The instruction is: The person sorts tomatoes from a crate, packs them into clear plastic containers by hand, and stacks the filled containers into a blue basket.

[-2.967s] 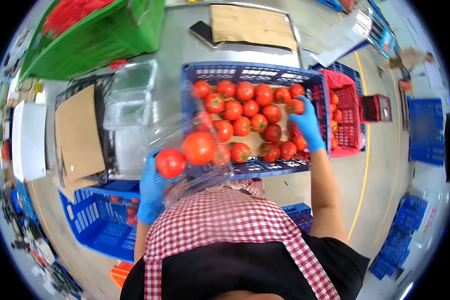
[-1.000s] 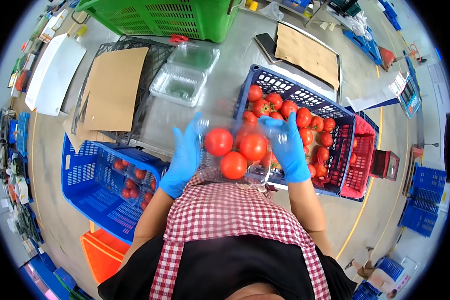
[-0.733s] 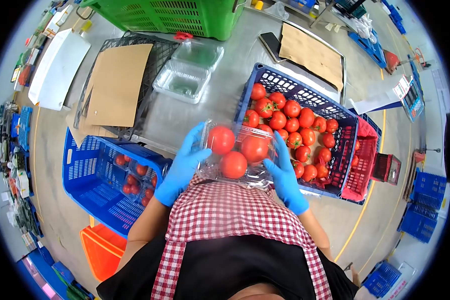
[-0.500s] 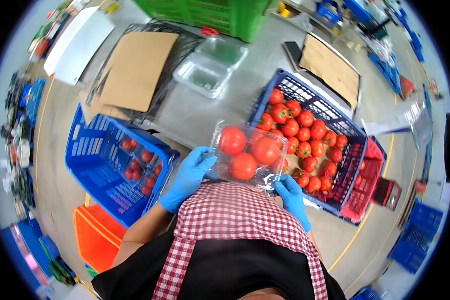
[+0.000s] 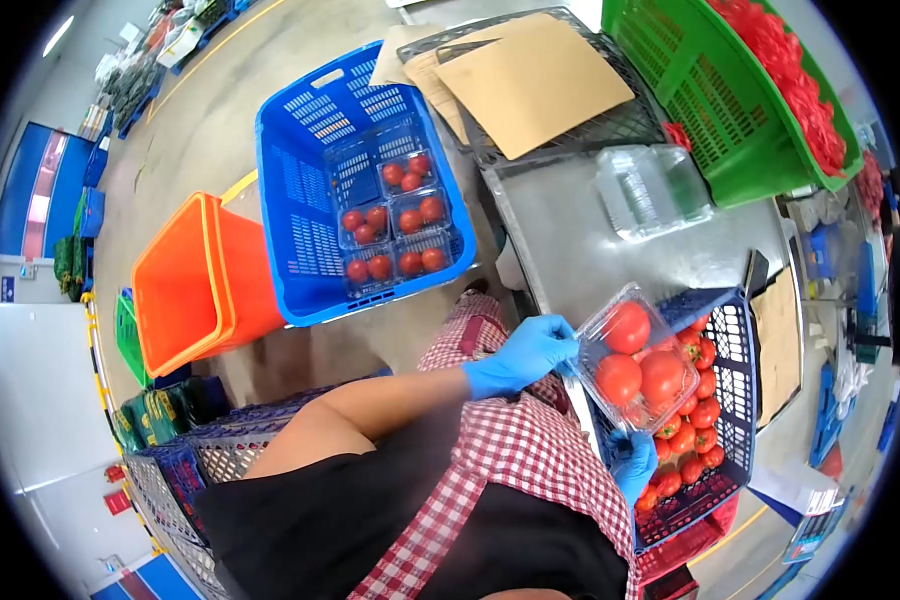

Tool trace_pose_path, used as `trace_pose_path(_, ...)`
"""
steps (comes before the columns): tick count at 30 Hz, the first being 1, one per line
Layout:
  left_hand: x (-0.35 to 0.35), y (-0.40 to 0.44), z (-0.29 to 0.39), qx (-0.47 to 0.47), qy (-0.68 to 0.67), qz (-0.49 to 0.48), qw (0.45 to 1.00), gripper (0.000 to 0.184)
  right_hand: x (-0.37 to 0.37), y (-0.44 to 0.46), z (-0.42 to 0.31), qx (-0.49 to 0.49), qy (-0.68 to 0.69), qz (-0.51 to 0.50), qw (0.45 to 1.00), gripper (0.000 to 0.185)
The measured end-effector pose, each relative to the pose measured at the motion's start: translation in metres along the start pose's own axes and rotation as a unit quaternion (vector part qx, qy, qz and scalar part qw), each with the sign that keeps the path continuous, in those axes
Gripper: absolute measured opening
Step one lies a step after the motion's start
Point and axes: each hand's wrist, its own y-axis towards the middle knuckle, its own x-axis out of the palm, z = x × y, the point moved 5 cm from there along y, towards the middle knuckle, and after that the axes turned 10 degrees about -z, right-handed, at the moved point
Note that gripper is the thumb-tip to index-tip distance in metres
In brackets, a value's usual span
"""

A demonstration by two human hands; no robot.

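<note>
A see-through plastic clamshell box with three red tomatoes inside is held in front of my body. My left hand, in a blue glove, pinches its left edge. At its lower edge is my right hand, also gloved in blue, with fingers curled against the box and partly hidden. Beneath and to the right of the box sits a navy crate of loose tomatoes, partly covered by the box.
A blue basket to the left holds several packed tomato boxes. Beside it stands an orange bin. On the metal table are stacked plastic boxes, cardboard and a green crate with red netting.
My view has swung left, bringing the blue basket and orange bin further into sight. The tomato box remains in both hands and is now tilted, with my left hand higher on its side.
</note>
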Motion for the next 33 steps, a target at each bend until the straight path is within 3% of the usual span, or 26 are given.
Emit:
trace_pose_path(4, -0.035, 0.011, 0.005, 0.019, -0.048, 0.032, 0.998, 0.011, 0.044, 0.018, -0.020, -0.078, -0.174, 0.040, 0.981, 0.020)
trace_pose_path(6, -0.058, 0.001, 0.020, 0.038, -0.065, 0.055, 0.996, 0.011, 0.072, 0.032, -0.021, -0.108, -0.156, -0.009, 0.982, 0.017)
trace_pose_path(9, -0.110, -0.008, 0.032, 0.096, -0.124, 0.063, 0.986, 0.010, 0.136, 0.053, -0.030, -0.186, -0.202, 0.016, 0.961, 0.020)
trace_pose_path(10, -0.132, -0.012, 0.039, 0.119, -0.148, 0.068, 0.979, 0.010, 0.169, 0.052, -0.040, -0.191, -0.307, 0.027, 0.932, 0.019)
trace_pose_path(12, -0.179, -0.026, 0.068, 0.007, -0.199, 0.098, 0.975, 0.014, 0.237, 0.068, -0.055, -0.228, -0.391, -0.201, 0.869, 0.016)
trace_pose_path(13, -0.205, -0.034, 0.080, 0.056, -0.243, 0.078, 0.965, 0.014, 0.274, 0.076, -0.056, -0.170, -0.436, -0.298, 0.832, 0.013)
trace_pose_path(14, -0.231, -0.042, 0.091, 0.105, -0.285, 0.056, 0.951, 0.014, 0.307, 0.083, -0.053, -0.190, -0.439, -0.368, 0.797, 0.017)
trace_pose_path(17, -0.330, -0.064, 0.106, 0.128, -0.227, 0.235, 0.936, 0.010, 0.361, 0.095, -0.036, -0.111, -0.421, -0.447, 0.781, 0.038)
trace_pose_path(20, -0.461, -0.077, 0.075, 0.191, -0.134, 0.412, 0.881, 0.006, 0.363, 0.117, -0.004, -0.042, -0.429, -0.396, 0.811, 0.034)
trace_pose_path(22, -0.559, -0.077, 0.045, 0.193, -0.095, 0.467, 0.858, 0.016, 0.353, 0.124, 0.010, -0.008, -0.451, -0.365, 0.814, 0.030)
trace_pose_path(25, -0.667, -0.061, 0.020, 0.186, -0.067, 0.531, 0.824, 0.010, 0.329, 0.127, 0.026, 0.037, -0.491, -0.310, 0.813, 0.028)
trace_pose_path(28, -0.757, -0.043, -0.030, 0.120, -0.076, 0.568, 0.811, 0.020, 0.301, 0.124, 0.039, 0.045, -0.533, -0.280, 0.797, 0.028)
trace_pose_path(31, -0.776, -0.031, -0.044, 0.047, -0.117, 0.513, 0.849, 0.023, 0.258, 0.113, 0.061, 0.081, -0.545, -0.230, 0.802, 0.031)
trace_pose_path(32, -0.800, -0.032, -0.060, 0.002, -0.083, 0.511, 0.856, 0.036, 0.247, 0.107, 0.069, 0.101, -0.543, -0.222, 0.804, 0.033)
trace_pose_path(33, -0.816, -0.027, -0.060, -0.225, 0.322, 0.418, 0.819, 0.044, 0.244, 0.100, 0.070, 0.132, -0.552, -0.200, 0.799, 0.036)
